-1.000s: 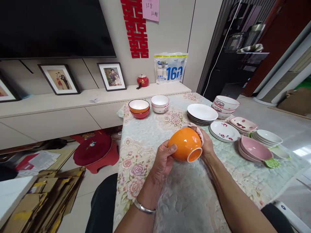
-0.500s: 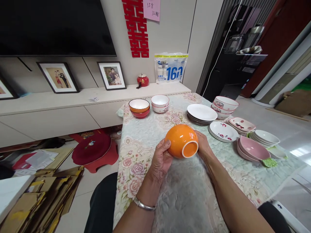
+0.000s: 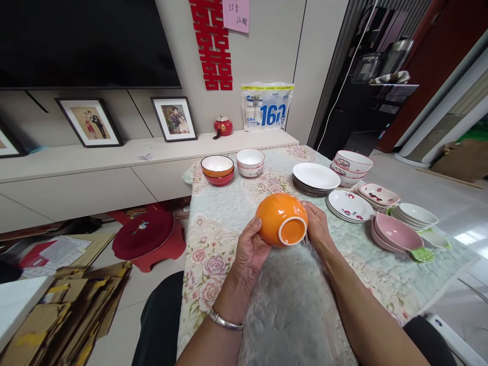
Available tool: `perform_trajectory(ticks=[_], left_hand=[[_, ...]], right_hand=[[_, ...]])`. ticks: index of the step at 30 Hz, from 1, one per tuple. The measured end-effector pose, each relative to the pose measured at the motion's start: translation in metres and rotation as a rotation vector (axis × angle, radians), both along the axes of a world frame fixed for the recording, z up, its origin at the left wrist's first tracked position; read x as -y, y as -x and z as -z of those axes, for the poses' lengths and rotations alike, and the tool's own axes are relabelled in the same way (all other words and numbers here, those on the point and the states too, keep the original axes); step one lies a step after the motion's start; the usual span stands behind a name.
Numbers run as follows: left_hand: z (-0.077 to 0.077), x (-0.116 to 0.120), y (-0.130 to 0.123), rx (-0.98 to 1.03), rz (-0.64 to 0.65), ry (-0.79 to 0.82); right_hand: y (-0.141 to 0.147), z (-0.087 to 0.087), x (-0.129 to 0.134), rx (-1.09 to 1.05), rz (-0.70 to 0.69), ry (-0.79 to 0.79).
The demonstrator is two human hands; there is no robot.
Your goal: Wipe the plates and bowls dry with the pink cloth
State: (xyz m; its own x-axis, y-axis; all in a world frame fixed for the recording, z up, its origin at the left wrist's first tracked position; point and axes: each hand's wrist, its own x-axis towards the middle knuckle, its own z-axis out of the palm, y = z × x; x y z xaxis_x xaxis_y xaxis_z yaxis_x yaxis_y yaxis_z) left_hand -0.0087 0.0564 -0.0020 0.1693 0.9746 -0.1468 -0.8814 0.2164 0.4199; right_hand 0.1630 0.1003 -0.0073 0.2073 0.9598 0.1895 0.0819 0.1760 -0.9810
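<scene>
Head view, clock directions taken from the orange bowl (image 3: 272, 218): nearest, at 7 o'clock, a silver bangle (image 3: 225, 321) circles the left wrist. Both hands hold the bowl, which is raised over the flower-patterned tabletop (image 3: 219, 218) and tilted, its white-ringed base toward the wearer. The left hand (image 3: 249, 250) grips it at 8 o'clock, thumb on the outer wall; the right hand (image 3: 317, 223) holds it at 3 o'clock, its fingertips hidden behind. Farther out, pink leaf-shaped bowls (image 3: 398, 231) sit at 3 o'clock, with flowered plates (image 3: 349, 204) nearer the right hand. A stack of white plates (image 3: 316, 175) stands at 1 o'clock, red-rimmed bowls (image 3: 250, 163) at 11, and an orange-and-red bowl pair (image 3: 217, 172) at 10. Farthest, at 12, a bag marked 160 (image 3: 268, 107) stands on a ledge (image 3: 175, 148)
</scene>
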Motion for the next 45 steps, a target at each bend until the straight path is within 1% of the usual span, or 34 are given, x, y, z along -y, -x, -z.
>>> perform_trajectory(ticks=[3,6,9,11,14,17,20,25,28,34,40,43,45], left_hand=[[-0.002,-0.001,0.001,0.024,-0.024,0.042],[-0.002,-0.002,0.001,0.050,-0.061,0.083],[-0.003,-0.003,0.001,0.065,-0.076,0.103],[-0.003,-0.003,0.000,0.069,-0.063,0.102],[-0.004,-0.002,0.000,0.074,-0.048,0.098],[-0.005,-0.001,0.000,0.070,-0.054,0.106],[-0.006,-0.001,-0.001,0.053,-0.045,0.122],[-0.004,-0.001,-0.002,0.037,-0.028,0.115],[-0.002,-0.001,-0.002,0.041,-0.037,0.122],[-0.004,-0.001,-0.001,0.024,-0.027,0.142],[-0.004,-0.005,-0.001,-0.056,-0.026,0.242],[-0.003,-0.006,0.001,-0.072,-0.025,0.259],[-0.002,-0.006,0.003,-0.068,-0.024,0.219]], right_hand=[[0.002,0.000,0.000,-0.067,-0.040,-0.015],[0.000,0.005,-0.003,-0.041,-0.077,0.029],[-0.002,0.009,-0.004,0.045,-0.031,0.041],[-0.002,0.008,-0.002,0.032,0.000,0.025],[0.001,0.002,0.001,-0.109,-0.037,0.030],[0.006,-0.004,0.003,-0.314,-0.099,0.112],[0.011,-0.009,0.004,-0.476,-0.128,0.178],[0.013,-0.014,0.005,-0.583,-0.155,0.213],[0.012,-0.014,0.005,-0.580,-0.164,0.222],[0.011,-0.015,0.005,-0.444,-0.162,0.202],[0.012,-0.013,0.006,-0.548,-0.181,0.293],[0.012,-0.015,0.008,-0.514,-0.187,0.275],[0.012,-0.018,0.009,-0.479,-0.194,0.244]])
